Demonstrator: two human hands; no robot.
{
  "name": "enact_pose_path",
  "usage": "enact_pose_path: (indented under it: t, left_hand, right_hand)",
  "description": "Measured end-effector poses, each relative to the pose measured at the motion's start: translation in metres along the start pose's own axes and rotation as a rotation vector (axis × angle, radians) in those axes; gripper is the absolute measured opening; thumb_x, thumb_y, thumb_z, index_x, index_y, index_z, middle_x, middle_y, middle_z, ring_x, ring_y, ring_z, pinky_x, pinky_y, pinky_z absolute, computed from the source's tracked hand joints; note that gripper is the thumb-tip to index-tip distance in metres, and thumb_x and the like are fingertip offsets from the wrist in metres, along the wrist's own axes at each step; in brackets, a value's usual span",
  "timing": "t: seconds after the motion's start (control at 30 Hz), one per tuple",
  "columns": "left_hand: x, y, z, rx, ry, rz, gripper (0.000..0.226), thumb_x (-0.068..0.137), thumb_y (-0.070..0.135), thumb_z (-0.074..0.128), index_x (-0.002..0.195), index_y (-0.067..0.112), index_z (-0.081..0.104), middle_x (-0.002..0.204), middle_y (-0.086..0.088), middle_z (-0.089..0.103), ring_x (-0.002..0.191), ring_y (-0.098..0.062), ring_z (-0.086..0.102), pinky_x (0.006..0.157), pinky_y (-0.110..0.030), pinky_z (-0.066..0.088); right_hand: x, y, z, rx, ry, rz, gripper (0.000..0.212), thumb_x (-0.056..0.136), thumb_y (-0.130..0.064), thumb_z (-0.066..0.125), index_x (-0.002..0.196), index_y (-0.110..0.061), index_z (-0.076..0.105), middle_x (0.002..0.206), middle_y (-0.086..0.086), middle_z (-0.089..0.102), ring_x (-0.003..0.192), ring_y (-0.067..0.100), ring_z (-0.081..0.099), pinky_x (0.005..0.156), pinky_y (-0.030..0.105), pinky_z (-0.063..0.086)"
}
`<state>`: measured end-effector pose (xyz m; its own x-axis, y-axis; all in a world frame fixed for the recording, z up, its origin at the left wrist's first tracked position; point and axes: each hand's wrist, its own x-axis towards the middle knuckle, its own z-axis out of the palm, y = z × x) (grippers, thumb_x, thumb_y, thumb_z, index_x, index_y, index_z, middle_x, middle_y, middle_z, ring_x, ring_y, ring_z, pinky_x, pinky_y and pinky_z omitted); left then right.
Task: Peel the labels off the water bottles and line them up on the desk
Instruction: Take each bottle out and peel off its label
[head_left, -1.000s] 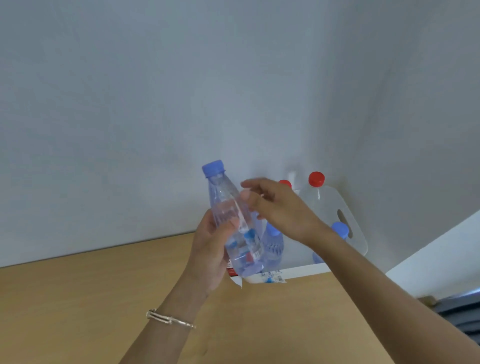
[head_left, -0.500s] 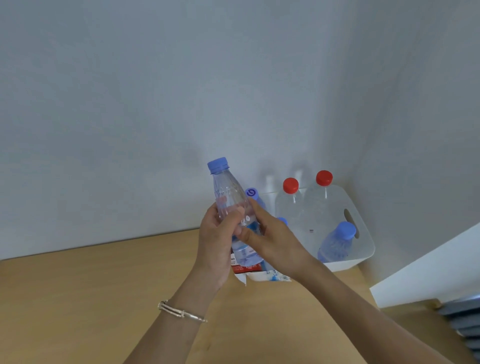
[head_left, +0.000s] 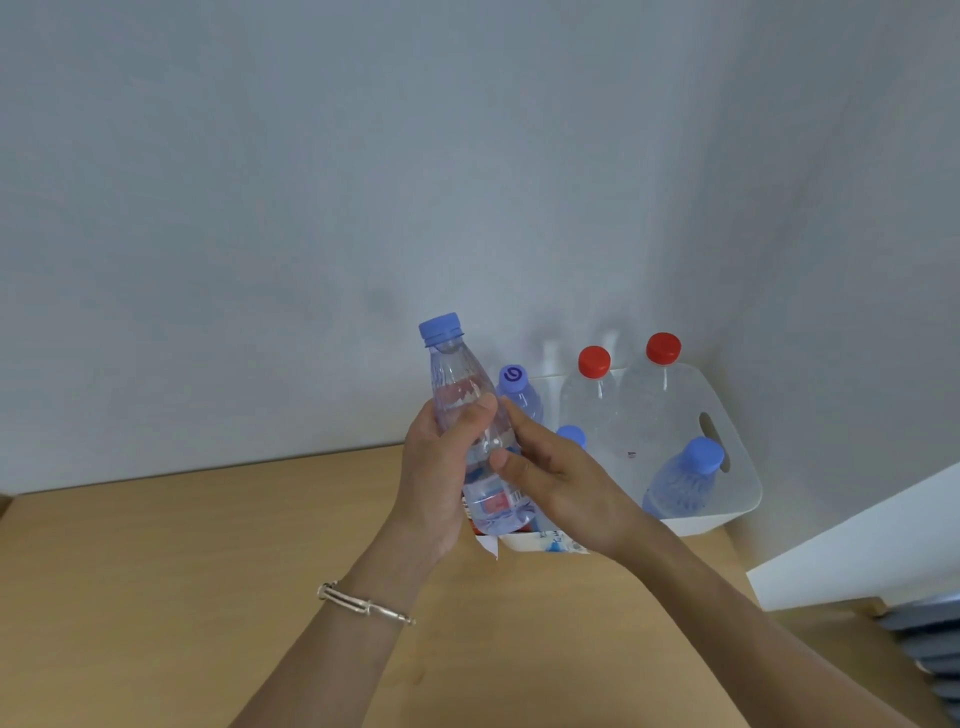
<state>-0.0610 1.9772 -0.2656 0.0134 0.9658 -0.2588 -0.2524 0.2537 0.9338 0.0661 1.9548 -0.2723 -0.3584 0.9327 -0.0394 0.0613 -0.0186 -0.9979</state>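
While the left hand (head_left: 441, 467) wraps round the middle of the blue-capped bottle (head_left: 457, 379), thumb laid across its front, the right hand (head_left: 566, 483) pinches the bottle's right side just above the label (head_left: 493, 503), thumb in front and forefinger behind. The bottle is held nearly upright above the wooden desk (head_left: 156, 597), just in front of the white bin (head_left: 740, 501). The step looks like hunting for the label's edge. Next, a fingertip must catch the seam and pull the band round while the left hand stops the bottle turning. The label shows red, white and blue patches, its print too small to read. A bottle cap (head_left: 513, 376) in the bin bears a purple swirl. Printed scraps (head_left: 558, 545) at the bin's near edge are also unreadable.
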Motion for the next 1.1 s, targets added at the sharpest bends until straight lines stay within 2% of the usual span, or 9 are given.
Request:
enact_pose_path:
  t: [0.1, 0.27, 0.37, 0.57, 0.73, 0.87, 0.93, 1.03, 1.1]
  left_hand:
    - [0.002, 0.001, -0.001, -0.024, -0.002, -0.004, 0.035, 0.088, 0.018, 0.06, 0.115, -0.003, 0.058, 0.09, -0.011, 0.07, 0.077, -0.021, 0.07, 0.059, -0.029, 0.055]
    - [0.004, -0.003, -0.001, -0.04, 0.04, 0.03, 0.028, 0.089, 0.018, 0.06, 0.112, 0.002, 0.058, 0.087, -0.01, 0.068, 0.074, -0.022, 0.069, 0.06, -0.032, 0.054]
    - [0.006, -0.004, 0.001, -0.037, 0.127, 0.091, 0.031, 0.086, 0.021, 0.065, 0.112, 0.005, 0.057, 0.09, -0.009, 0.065, 0.078, -0.021, 0.066, 0.064, -0.034, 0.054]
    - [0.009, -0.006, 0.003, 0.046, 0.207, 0.18, 0.017, 0.086, 0.019, 0.067, 0.1, 0.016, 0.059, 0.086, 0.001, 0.065, 0.081, -0.016, 0.064, 0.072, -0.032, 0.052]
    - [0.012, -0.007, 0.003, 0.133, 0.22, 0.238, 0.03, 0.07, 0.035, 0.068, 0.096, 0.026, 0.059, 0.092, 0.0, 0.066, 0.088, -0.018, 0.065, 0.076, -0.032, 0.054]
    - [0.015, -0.004, -0.005, 0.13, 0.213, 0.225, 0.031, 0.07, 0.034, 0.07, 0.096, 0.021, 0.06, 0.089, -0.002, 0.066, 0.086, -0.021, 0.065, 0.077, -0.039, 0.054]
    - [0.017, -0.002, -0.011, 0.094, 0.195, 0.197, 0.029, 0.076, 0.031, 0.073, 0.098, 0.016, 0.061, 0.085, -0.001, 0.066, 0.079, -0.018, 0.065, 0.07, -0.036, 0.054]
    - [0.018, -0.003, -0.018, 0.056, 0.197, 0.164, 0.017, 0.088, 0.029, 0.063, 0.098, 0.014, 0.062, 0.084, -0.003, 0.066, 0.078, -0.021, 0.065, 0.067, -0.037, 0.054]
    - [0.018, -0.002, -0.02, 0.037, 0.192, 0.151, 0.013, 0.09, 0.029, 0.059, 0.094, 0.018, 0.064, 0.083, -0.004, 0.066, 0.08, -0.022, 0.064, 0.069, -0.039, 0.055]
  right_hand:
    - [0.0, 0.0, 0.002, 0.006, 0.018, 0.004, 0.045, 0.101, -0.016, 0.041, 0.116, -0.058, 0.047, 0.122, -0.017, 0.064, 0.117, 0.001, 0.057, 0.099, 0.016, 0.044]
    - [0.001, 0.005, 0.006, 0.05, 0.092, 0.014, 0.039, 0.1, -0.016, 0.043, 0.116, -0.05, 0.051, 0.104, -0.035, 0.063, 0.103, -0.016, 0.056, 0.085, 0.003, 0.042]
    - [0.003, 0.013, 0.009, 0.029, 0.233, 0.031, 0.027, 0.094, -0.022, 0.056, 0.119, -0.032, 0.052, 0.109, -0.03, 0.057, 0.099, -0.023, 0.053, 0.083, 0.004, 0.043]
    - [0.008, 0.022, 0.016, -0.051, 0.355, 0.028, 0.014, 0.088, -0.018, 0.065, 0.083, -0.028, 0.056, 0.102, -0.017, 0.064, 0.1, 0.006, 0.061, 0.092, 0.026, 0.05]
    - [0.011, 0.018, 0.015, -0.125, 0.304, 0.032, 0.023, 0.093, -0.013, 0.055, 0.071, -0.019, 0.052, 0.098, -0.019, 0.064, 0.088, -0.002, 0.058, 0.076, 0.006, 0.042]
    - [0.014, 0.017, 0.01, -0.054, 0.259, 0.102, 0.027, 0.095, -0.011, 0.051, 0.07, -0.018, 0.05, 0.078, -0.019, 0.062, 0.07, -0.008, 0.058, 0.064, 0.01, 0.046]
    - [0.012, 0.018, 0.006, 0.001, 0.248, 0.15, 0.025, 0.096, -0.011, 0.05, 0.071, -0.017, 0.05, 0.068, -0.018, 0.058, 0.062, -0.006, 0.057, 0.061, 0.013, 0.046]
    - [0.012, 0.023, 0.004, 0.06, 0.209, 0.198, 0.021, 0.096, -0.012, 0.05, 0.074, -0.016, 0.053, 0.072, -0.001, 0.057, 0.071, 0.009, 0.056, 0.077, 0.036, 0.054]
    - [0.012, 0.026, 0.004, 0.165, 0.206, 0.221, 0.02, 0.096, -0.01, 0.049, 0.077, -0.011, 0.053, 0.077, 0.008, 0.054, 0.074, 0.013, 0.058, 0.084, 0.038, 0.055]
